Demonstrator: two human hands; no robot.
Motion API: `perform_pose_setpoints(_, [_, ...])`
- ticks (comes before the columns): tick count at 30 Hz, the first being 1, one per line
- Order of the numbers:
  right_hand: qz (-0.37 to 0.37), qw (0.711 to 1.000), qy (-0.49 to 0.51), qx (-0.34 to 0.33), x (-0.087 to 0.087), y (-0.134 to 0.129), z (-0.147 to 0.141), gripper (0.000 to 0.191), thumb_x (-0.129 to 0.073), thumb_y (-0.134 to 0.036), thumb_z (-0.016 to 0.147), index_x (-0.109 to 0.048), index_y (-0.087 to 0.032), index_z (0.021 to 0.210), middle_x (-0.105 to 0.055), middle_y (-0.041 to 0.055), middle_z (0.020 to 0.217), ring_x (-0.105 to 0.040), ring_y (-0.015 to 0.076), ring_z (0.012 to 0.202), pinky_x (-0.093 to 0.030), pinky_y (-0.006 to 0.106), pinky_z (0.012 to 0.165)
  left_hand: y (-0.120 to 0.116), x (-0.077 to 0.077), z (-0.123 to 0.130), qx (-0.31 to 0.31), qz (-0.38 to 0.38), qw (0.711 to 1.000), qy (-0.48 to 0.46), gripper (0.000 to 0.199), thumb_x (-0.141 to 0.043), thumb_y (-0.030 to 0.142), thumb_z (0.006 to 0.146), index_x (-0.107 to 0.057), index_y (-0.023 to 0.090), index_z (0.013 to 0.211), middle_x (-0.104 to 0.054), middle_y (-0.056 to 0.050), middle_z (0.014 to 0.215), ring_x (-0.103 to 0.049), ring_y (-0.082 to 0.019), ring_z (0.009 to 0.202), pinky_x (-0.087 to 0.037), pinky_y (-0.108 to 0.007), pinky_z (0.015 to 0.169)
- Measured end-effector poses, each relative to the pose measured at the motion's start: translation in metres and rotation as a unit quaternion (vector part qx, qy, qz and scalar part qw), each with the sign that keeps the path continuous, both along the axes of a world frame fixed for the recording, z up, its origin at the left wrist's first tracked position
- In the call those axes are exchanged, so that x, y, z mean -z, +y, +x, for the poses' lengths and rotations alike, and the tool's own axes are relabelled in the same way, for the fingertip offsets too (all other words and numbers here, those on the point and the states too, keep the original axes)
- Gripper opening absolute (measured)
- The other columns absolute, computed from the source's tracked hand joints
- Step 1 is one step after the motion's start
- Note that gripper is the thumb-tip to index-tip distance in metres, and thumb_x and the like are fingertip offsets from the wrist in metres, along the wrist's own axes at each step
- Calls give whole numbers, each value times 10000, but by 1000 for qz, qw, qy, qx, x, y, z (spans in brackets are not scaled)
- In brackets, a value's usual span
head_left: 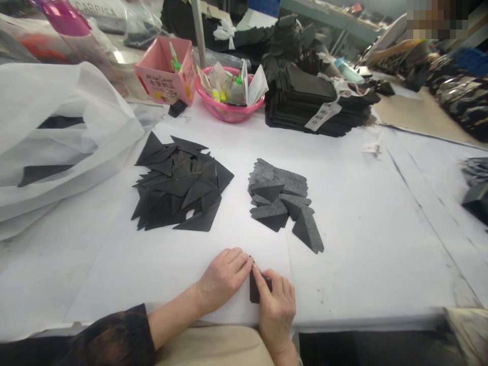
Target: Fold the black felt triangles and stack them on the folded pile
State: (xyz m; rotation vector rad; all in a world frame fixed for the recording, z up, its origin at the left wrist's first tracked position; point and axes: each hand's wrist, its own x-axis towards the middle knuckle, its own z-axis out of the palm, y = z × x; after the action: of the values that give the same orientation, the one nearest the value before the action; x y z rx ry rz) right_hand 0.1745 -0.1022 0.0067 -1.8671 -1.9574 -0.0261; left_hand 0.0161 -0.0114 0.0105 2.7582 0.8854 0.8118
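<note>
A small black piece (254,291) lies on the white table covering near its front edge. My left hand (224,278) is closed, its fingertips pressed together at the top corner of that piece. From the right, my right hand (277,302) presses on the same piece, its index finger stretched along it toward the top corner and the other fingers curled. Beyond my hands are a heap of black triangular pieces (183,188) at the left and a smaller pile of grey and black pieces (280,190) at the right.
At the back stand a pink box (163,76), a pink basket (231,113) holding bottles and papers, and a tied stack of black material (305,104) with a tag. White sheeting (114,109) covers the left side. A metal post (199,33) rises behind the basket.
</note>
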Motion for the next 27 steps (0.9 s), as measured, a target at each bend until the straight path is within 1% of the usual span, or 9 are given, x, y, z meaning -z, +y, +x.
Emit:
perform_pose_setpoints(3, [-2,1000,-1,0,-1,0,0,342,-464,-159,996,-643,-293,1255,-624,57,982,-562,172,886,-416,331,818,-1,-1,1,1,1,1000,-2,164,-454,89,988,-611,74,1035,-603,-98,880,-597,-232,895,-543,-358,734])
perform_pose_setpoints(7, [-4,1000,-3,4,-2,0,-1,343,-452,-161,998,-649,-297,1243,-624,60,987,-560,174,892,-414,332,826,-2,-1,1,0,5,1000,7,193,-421,97,1000,-610,73,1036,-609,-109,898,-597,-234,908,-552,-370,750])
perform_pose_setpoints(10, [-15,1000,-6,2,-1,3,-3,335,-445,-171,1000,-650,-283,1240,-616,64,980,-548,179,892,-409,333,823,2,1,-2,8,12,1000,22,214,-405,79,996,-603,62,1076,-624,-136,1006,-592,-251,986,-551,-377,789])
perform_pose_setpoints(13, [-31,999,-7,11,1,7,-6,339,-430,-177,1005,-644,-282,1246,-609,65,972,-537,185,884,-405,338,811,9,6,-7,51,17,998,25,235,-398,80,1001,-594,49,1126,-621,-155,1136,-572,-262,1074,-539,-386,860])
perform_pose_setpoints(16, [-29,999,-2,15,1,11,-7,338,-412,-189,1016,-638,-277,1251,-612,65,969,-532,186,874,-405,340,795,14,11,-10,87,13,996,34,229,-425,103,1005,-591,61,1158,-632,-150,1156,-580,-246,1081,-531,-388,890])
perform_pose_setpoints(19, [-13,1000,21,13,0,10,-5,309,-454,-187,1006,-636,-249,1247,-628,64,975,-545,185,881,-425,335,803,12,12,-11,79,15,995,59,244,-437,86,991,-587,62,1181,-630,-159,1184,-581,-248,1107,-522,-404,911])
perform_pose_setpoints(23, [21,998,65,9,0,3,0,275,-530,-137,966,-656,-208,1200,-643,68,991,-565,180,895,-460,322,826,5,10,-11,64,27,994,87,282,-421,82,987,-576,50,1220,-607,-153,1249,-565,-257,1150,-491,-407,967])
perform_pose_setpoints(25, [33,995,90,9,1,-3,2,296,-525,-108,959,-661,-206,1203,-629,72,989,-572,171,898,-478,302,816,2,8,-12,58,31,993,95,297,-409,77,988,-573,43,1233,-599,-147,1270,-555,-260,1164,-471,-402,993])
perform_pose_setpoints(27, [34,994,105,12,4,-8,4,340,-504,-96,963,-643,-218,1248,-611,71,981,-575,164,902,-490,287,807,0,8,-12,53,33,993,103,311,-394,73,990,-571,38,1244,-594,-144,1281,-548,-265,1174,-458,-403,1006])
